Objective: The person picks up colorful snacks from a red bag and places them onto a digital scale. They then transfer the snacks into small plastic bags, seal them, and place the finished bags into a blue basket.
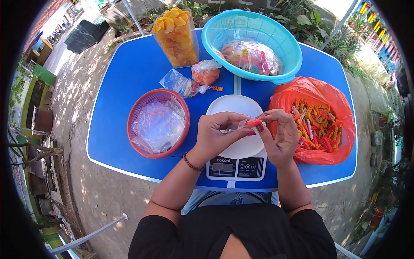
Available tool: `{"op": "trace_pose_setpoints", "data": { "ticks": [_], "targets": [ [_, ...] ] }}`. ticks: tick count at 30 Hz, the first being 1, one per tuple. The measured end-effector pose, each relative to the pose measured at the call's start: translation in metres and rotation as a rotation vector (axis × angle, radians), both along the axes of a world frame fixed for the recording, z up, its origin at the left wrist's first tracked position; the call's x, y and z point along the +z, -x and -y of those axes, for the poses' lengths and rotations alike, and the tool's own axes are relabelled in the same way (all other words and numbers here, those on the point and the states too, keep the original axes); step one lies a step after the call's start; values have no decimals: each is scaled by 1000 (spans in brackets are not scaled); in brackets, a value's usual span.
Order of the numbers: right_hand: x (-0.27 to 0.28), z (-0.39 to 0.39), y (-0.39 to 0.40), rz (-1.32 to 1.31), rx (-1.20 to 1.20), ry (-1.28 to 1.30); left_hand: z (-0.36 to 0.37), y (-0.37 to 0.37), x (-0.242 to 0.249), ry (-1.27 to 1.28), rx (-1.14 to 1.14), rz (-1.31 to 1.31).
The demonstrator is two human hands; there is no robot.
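My left hand (219,133) and my right hand (282,134) meet above the white round plate (235,103) of a kitchen scale. Between my fingertips is a small clear plastic bag (235,127) with something red at its right end (254,122). The left thumb and fingers pinch the bag, and the right fingertips close on the red end. The scale's front panel (222,167) faces me below my wrists. To the right, a red plastic sack (345,149) holds many colourful crinkled snack sticks (317,125).
Left of the scale, a red basket (133,142) holds clear zip bags (156,125). A turquoise basket (284,77) at the back contains filled bags (250,56). Beside it stand a clear container (192,30) of yellow chips and a knotted bag (205,75) of orange stuff on the blue table (108,125).
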State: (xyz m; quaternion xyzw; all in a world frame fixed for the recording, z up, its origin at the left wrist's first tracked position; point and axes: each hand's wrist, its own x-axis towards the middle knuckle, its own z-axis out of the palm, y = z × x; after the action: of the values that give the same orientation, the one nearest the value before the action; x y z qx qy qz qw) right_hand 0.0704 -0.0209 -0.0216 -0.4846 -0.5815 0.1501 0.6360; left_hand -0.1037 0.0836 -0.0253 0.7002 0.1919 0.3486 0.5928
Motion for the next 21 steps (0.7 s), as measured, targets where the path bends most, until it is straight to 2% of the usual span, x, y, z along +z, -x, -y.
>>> {"op": "trace_pose_setpoints", "data": {
  "ticks": [4, 7, 10, 13, 16, 21],
  "targets": [
    [15, -1, -3, 282, -23, 25, 1, -2, 0, -26, -18, 73],
    [14, -6, 9, 9, -123, -19, 3, -3, 8, 286, 20, 177],
    [9, -8, -3, 467, -223, 119, -13, -1, -8, 396, 65, 372],
    [6, -8, 5, 597, -224, 298, -18, -3, -13, 665, 38, 546],
    [6, -9, 12, 666, -239, 311, -17, -4, -7, 771, 49, 549],
    [-1, -11, 7, 657, -234, 282, -15, -4, 0, 794, 34, 533]
  ]
}}
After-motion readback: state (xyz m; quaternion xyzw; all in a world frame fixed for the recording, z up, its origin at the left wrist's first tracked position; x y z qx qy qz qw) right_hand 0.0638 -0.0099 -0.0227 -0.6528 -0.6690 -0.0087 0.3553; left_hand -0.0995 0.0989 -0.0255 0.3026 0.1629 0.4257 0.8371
